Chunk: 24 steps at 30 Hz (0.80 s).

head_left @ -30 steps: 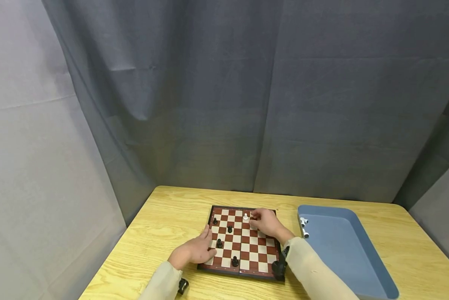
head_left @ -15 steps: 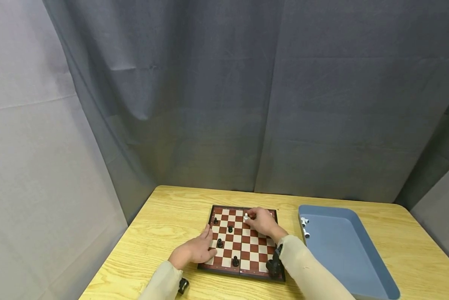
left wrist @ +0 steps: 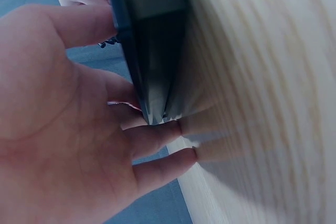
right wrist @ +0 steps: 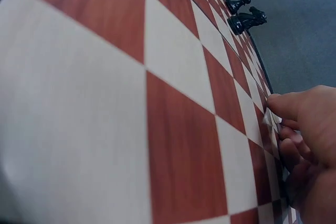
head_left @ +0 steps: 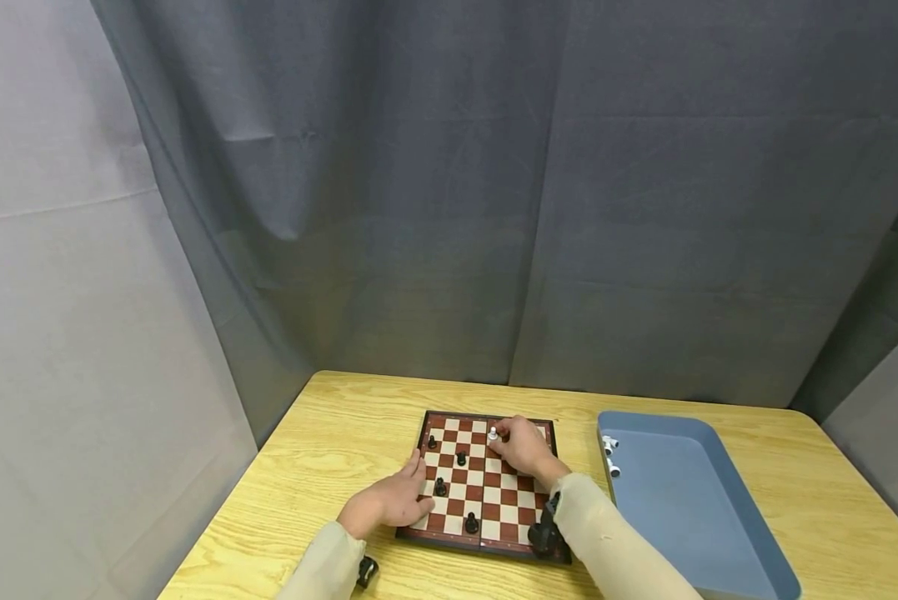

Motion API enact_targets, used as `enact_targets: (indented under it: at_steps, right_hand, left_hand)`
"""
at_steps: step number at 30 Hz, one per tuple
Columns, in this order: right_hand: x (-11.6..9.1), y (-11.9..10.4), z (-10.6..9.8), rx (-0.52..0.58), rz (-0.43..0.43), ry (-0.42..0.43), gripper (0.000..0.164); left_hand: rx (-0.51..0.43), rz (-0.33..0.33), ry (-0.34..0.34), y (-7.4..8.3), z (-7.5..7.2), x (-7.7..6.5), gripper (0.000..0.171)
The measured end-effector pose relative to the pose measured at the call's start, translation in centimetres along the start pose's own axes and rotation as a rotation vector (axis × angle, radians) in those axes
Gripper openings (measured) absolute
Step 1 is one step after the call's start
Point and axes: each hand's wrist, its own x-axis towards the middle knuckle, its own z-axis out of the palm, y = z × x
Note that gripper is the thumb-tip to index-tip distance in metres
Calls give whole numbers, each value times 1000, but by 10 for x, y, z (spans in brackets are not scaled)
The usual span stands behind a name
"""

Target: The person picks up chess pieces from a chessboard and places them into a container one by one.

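A red-and-white chessboard (head_left: 491, 531) lies on the wooden table. At its far edge, near the centre fold, my right hand (head_left: 525, 446) pinches a small white chess piece (head_left: 493, 434) standing on the board. The right wrist view shows the thumb and fingers around this piece (right wrist: 270, 120), which is blurred there. My left hand (head_left: 392, 502) rests along the board's left edge with fairly straight fingers. In the left wrist view its thumb touches the dark board side (left wrist: 152, 35) and two fingertips meet the table.
Several black pieces stand on the left half, among them one by the front edge (head_left: 472, 523) and a knight (right wrist: 251, 20) in the right wrist view. A blue tray (head_left: 696, 500) with several white pieces (head_left: 614, 471) sits at the right. Grey curtains (head_left: 433, 208) hang behind the table.
My right hand has shifted slightly left, its fingertips closing in on the white chess piece, and then stays nearly still. The left hand has not moved.
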Motion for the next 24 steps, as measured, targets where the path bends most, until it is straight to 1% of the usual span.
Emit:
enact_targets:
  at_steps: [10,18,24]
  right_hand:
    - [-2,0,4,-48,32,22,20]
    - [-4,0,4,-43,40,28,15]
    - [-5,-1,3,-30,31,26,15]
  left_hand:
    - [0,5,-9,-1,0,2,73]
    - [2,9,-10,-1,1,3,73]
    - [6,-1,-15,-2,0,2,73]
